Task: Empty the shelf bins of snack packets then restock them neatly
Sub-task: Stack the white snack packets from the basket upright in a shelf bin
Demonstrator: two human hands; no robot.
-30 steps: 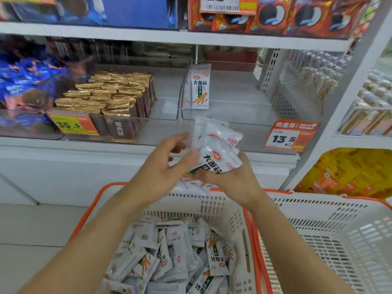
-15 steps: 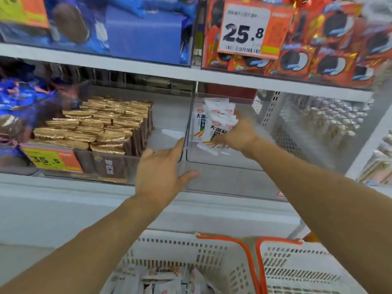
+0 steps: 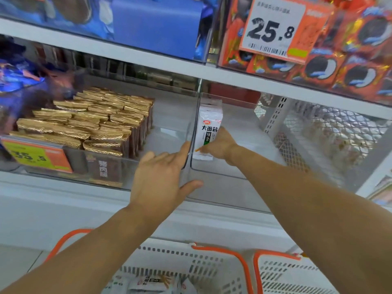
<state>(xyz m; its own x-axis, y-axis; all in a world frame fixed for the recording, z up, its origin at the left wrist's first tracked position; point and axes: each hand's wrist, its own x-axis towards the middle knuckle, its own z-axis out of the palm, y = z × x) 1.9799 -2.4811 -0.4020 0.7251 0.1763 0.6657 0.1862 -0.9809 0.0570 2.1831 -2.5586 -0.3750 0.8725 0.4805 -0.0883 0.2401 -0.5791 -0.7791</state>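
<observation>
White snack packets (image 3: 209, 126) stand upright at the left wall of the clear right bin (image 3: 222, 177), where our right hand (image 3: 219, 145) grips them. Our left hand (image 3: 163, 179) rests spread on the divider between bins; more packets lie in the left basket (image 3: 212, 270) below.

White packets (image 3: 209, 126), gold-ridged wrappers (image 3: 89, 122)

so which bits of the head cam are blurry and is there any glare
Head view: the yellow price tag and blue packets at left are smeared; the white snack packets at the right hand read sharply; faint glare streaks the clear bin divider; shelf lines bow near the edges.
</observation>
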